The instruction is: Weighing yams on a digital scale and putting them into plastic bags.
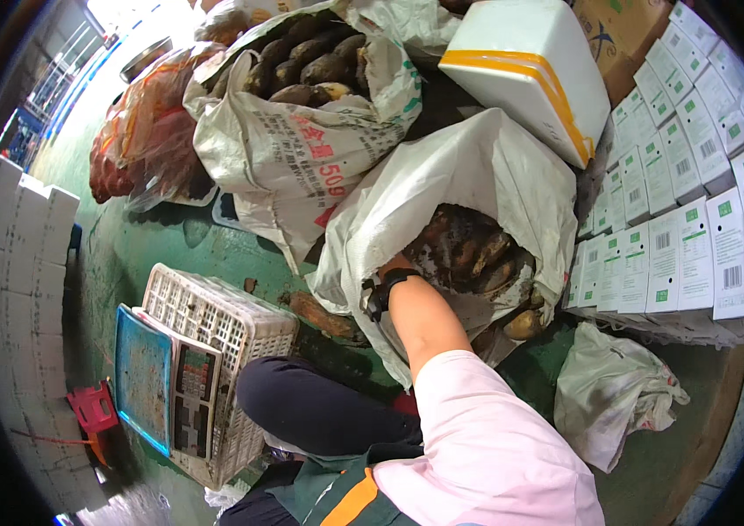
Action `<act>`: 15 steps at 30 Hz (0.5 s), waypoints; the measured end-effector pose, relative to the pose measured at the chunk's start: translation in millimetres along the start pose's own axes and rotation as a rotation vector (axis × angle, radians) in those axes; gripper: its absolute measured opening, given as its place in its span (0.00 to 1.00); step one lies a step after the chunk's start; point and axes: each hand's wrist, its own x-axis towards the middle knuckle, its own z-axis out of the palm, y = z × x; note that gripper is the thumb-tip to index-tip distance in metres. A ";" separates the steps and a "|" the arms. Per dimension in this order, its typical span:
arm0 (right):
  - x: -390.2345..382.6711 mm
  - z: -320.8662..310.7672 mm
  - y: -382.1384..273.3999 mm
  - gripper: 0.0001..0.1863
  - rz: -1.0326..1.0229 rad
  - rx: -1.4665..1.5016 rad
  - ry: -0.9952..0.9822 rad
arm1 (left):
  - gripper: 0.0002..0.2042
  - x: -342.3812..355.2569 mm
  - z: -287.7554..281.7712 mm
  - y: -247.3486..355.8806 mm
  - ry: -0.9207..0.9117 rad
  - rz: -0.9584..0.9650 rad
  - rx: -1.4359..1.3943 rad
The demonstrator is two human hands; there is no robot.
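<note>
My right arm (433, 316), in a pink sleeve with a black band at the wrist, reaches into an open white woven sack (389, 219). Only a bit of my right hand (396, 264) shows past the band. The sack's side and rim hide its fingers, so what they touch cannot be seen. Inside the sack lie several muddy, brown, elongated root vegetables (486, 254), some with paler ends. One more brown root (328, 317) rests on the green floor against the sack's left side. My left hand is out of view.
Another woven sack (275, 145) of brown roots stands behind, beside a red-filled plastic bag (148, 131). At left, a scale (166, 377) leans against a white crate (249, 320). A foam box (534, 70), stacked white cartons (679, 210) and a crumpled sack (613, 394) flank the right.
</note>
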 end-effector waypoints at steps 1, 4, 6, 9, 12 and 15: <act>-6.4 -0.5 2.6 0.21 0.005 -0.058 -0.006 | 0.21 -1.8 0.7 0.8 -0.002 0.005 -0.007; -25.8 -18.8 17.6 0.21 -0.005 -0.278 -0.035 | 0.21 1.8 4.2 2.1 -0.009 0.025 -0.039; -42.6 -48.7 34.6 0.21 -0.022 -0.447 -0.100 | 0.21 -0.1 2.5 5.4 0.004 0.039 -0.063; -56.5 -93.8 53.3 0.20 0.006 -0.435 -0.199 | 0.21 -3.2 0.2 12.2 0.014 0.037 -0.103; -51.9 -100.0 34.4 0.20 -0.008 -0.264 -0.209 | 0.20 0.9 1.8 41.8 0.002 0.078 -0.083; -40.0 -60.4 4.4 0.20 -0.043 -0.133 -0.120 | 0.20 20.0 -1.4 28.3 -0.026 0.142 0.051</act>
